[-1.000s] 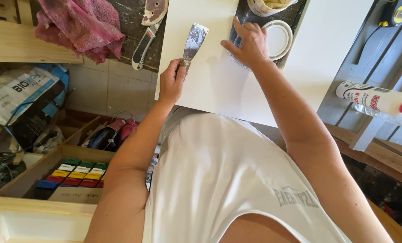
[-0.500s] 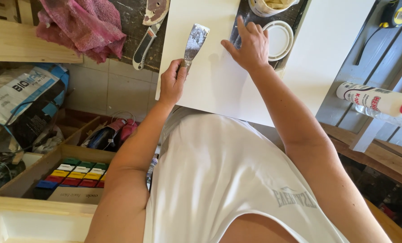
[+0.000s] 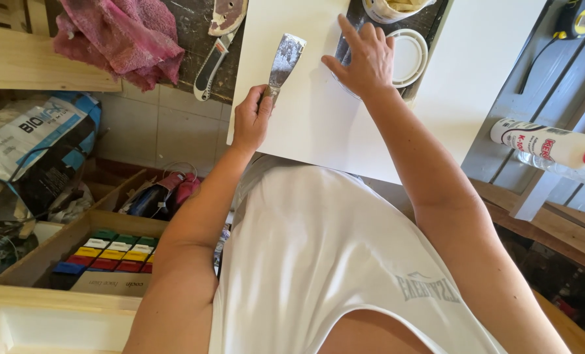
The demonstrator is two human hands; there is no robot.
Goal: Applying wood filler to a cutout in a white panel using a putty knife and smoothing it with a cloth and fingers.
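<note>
the left hand [image 3: 251, 121] gripped a putty knife [image 3: 283, 62], blade on the white board [image 3: 312, 124]. the right hand [image 3: 366, 60] lay open, fingers spread, pressing the board beside a round lid [image 3: 407, 58].

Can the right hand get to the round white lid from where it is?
Probably yes. The right hand rests flat on the white board, and the white lid lies just beside its fingers with nothing between them.

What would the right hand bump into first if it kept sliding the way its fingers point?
Probably the round white lid or the open tub just beyond the fingertips. The right hand lies flat on the white board, its fingers aimed up the picture toward them. How close they are is unclear.
</note>
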